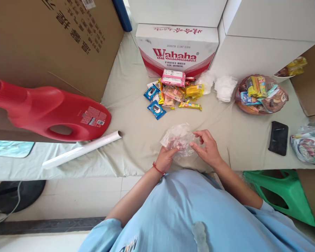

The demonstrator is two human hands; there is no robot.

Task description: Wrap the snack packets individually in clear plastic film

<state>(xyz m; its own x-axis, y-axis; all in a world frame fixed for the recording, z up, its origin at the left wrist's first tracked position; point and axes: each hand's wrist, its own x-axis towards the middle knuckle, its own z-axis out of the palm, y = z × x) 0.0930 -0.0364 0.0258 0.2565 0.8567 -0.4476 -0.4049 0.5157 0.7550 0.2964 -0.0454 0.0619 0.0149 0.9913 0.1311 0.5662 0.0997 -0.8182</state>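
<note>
A clear plastic bag (pixel 185 147), crumpled and with pinkish-red marks or contents that I cannot make out, is just above the table's front edge. My left hand (pixel 166 157) grips its lower left side, thumb on top and the other fingers mostly hidden beneath. At the right side of the bag is my right hand (pixel 207 147), its thumb and forefinger apart and their tips at the film. Beyond the bag lies a pile of wrapped snacks (pixel 172 93), with a pink-and-white packet (pixel 173 77) on top and blue packets (pixel 156 109) at its left.
A red jug (pixel 68 105) and a white roll (pixel 81 150) lie left. At the back stands a Wahaha carton (pixel 178 49). Folded clear bags (pixel 225 88), a snack-filled bowl (pixel 252 110) and a black phone (pixel 278 138) are right. A green stool (pixel 286 196) stands below.
</note>
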